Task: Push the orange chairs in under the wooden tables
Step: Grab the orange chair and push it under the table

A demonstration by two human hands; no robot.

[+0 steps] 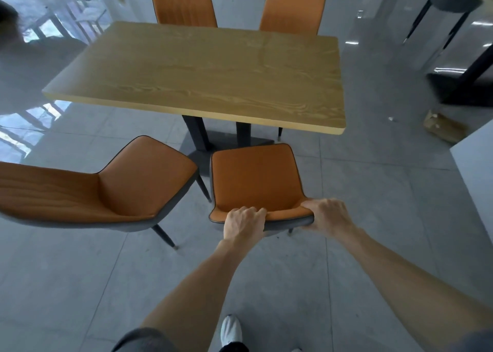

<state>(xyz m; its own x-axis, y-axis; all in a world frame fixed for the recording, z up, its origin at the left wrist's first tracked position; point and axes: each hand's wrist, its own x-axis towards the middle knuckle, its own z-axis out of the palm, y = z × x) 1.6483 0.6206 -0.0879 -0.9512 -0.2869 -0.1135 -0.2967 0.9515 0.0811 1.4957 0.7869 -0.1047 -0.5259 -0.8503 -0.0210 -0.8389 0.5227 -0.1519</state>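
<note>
Orange chair (pixel 256 175) directly before me is one of four that I count around the single wooden counter (pixel 202 74). It stands on the grey tiled floor (pixel 373 191) at the near long side of the counter, with its seat toward it. The front of the seat is close to the counter edge, but the whole seat shows outside it.

Two hands hold the top of its backrest. The left hand (pixel 244 222) has its fingers (pixel 256 213) curled together over the top edge. The right hand (pixel 329 215) grips the right corner, thumb on top and the other fingers wrapped below the edge, where I cannot see them fully.

The second chair (pixel 106 186) stands just beside it on the left, turned at an angle and apart from the counter. The third chair (pixel 184 2) and the fourth chair (pixel 293 4) stand side by side at the far long side, their seats hidden behind the counter top.

Under the counter I see two dark legs (pixel 197 135). One white shoe (pixel 231 330) shows at the bottom, and one piece of cardboard (pixel 442 126) lies on the floor at the right.
</note>
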